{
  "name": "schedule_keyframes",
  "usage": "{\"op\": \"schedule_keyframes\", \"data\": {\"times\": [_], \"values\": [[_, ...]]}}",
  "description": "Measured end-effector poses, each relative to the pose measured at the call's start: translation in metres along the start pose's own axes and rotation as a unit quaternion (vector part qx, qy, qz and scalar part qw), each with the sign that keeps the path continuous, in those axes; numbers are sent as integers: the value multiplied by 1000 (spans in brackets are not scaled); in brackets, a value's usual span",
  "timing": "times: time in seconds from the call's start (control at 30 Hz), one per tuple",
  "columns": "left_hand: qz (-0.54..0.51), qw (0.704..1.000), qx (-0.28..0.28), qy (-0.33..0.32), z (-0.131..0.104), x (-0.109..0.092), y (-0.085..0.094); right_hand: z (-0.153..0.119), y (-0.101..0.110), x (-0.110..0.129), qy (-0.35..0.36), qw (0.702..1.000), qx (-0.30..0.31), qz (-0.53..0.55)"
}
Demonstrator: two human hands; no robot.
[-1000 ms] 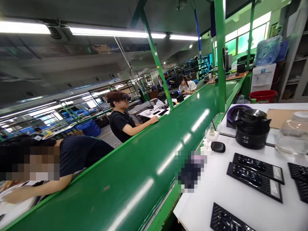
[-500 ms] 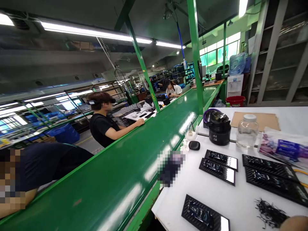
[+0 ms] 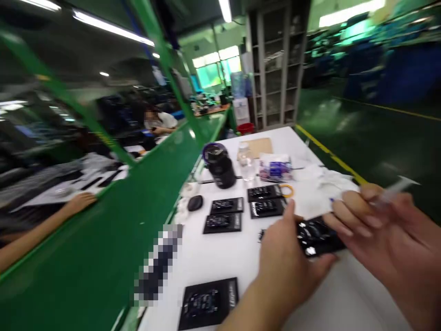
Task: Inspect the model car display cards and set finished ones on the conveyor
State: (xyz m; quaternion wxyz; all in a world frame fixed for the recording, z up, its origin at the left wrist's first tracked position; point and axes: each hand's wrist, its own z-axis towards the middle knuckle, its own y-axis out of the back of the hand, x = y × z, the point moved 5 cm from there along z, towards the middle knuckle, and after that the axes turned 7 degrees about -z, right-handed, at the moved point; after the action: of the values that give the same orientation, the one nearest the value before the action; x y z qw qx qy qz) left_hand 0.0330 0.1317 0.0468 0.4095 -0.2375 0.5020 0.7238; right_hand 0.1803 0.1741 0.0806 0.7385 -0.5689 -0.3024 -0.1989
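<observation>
Near edge of white table (image 3: pixel 193 262): a dark panel (image 3: pixel 201 303) lies flat; farther back, a pair of similar panels (image 3: pixel 223 222), edges close together. Right of these, another pair (image 3: pixel 267 208), beside an orange ring (image 3: pixel 287 190).

Left hand (image 3: pixel 285 262): closed on the left end of the held black panel (image 3: pixel 315 236), which is raised in front of the person, above the table. Judged light and fairly stiff; glossy raised middle probably slick and easily scratched or smudged. Best hold: opposite edges, off the raised part, light pressure.

Right hand (image 3: pixel 389 230): fingers curled round a translucent, syringe-like tool (image 3: pixel 396 191), fingertips at the panel's right end. Tool probably light plastic; grip by barrel, clear of the flared end. Its tip cannot be made out; blurred.
</observation>
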Motion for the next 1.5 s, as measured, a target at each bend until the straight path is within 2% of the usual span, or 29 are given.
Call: {"op": "schedule_keyframes", "data": {"times": [0.07, 0.13, 0.23, 0.3, 0.57, 0.73, 0.93, 1.5], "values": [[9, 1000, 6, -23, 7, -1, 1, 3, 0, 11, 3, 1000, 23, -10], [31, 998, 19, -43, 10, -3, 0, 8, -4, 16, 25, 995, 93, -5], [68, 994, 39, -79, 10, -7, -1, 10, -11, 16, 51, 972, 228, -5], [85, 991, 47, -97, 10, -9, -1, 9, -12, 15, 73, 960, 269, -15], [100, 982, 34, -159, 7, -18, 0, 7, -11, 17, 80, 965, 249, -36], [92, 984, 33, -149, 8, -19, 0, 7, -9, 17, 72, 972, 220, -45], [91, 985, 35, -146, 8, -20, 0, 6, -10, 15, 56, 969, 230, -63], [98, 985, 37, -140, 5, -19, 1, 4, -10, 14, 66, 975, 197, -78]]}}
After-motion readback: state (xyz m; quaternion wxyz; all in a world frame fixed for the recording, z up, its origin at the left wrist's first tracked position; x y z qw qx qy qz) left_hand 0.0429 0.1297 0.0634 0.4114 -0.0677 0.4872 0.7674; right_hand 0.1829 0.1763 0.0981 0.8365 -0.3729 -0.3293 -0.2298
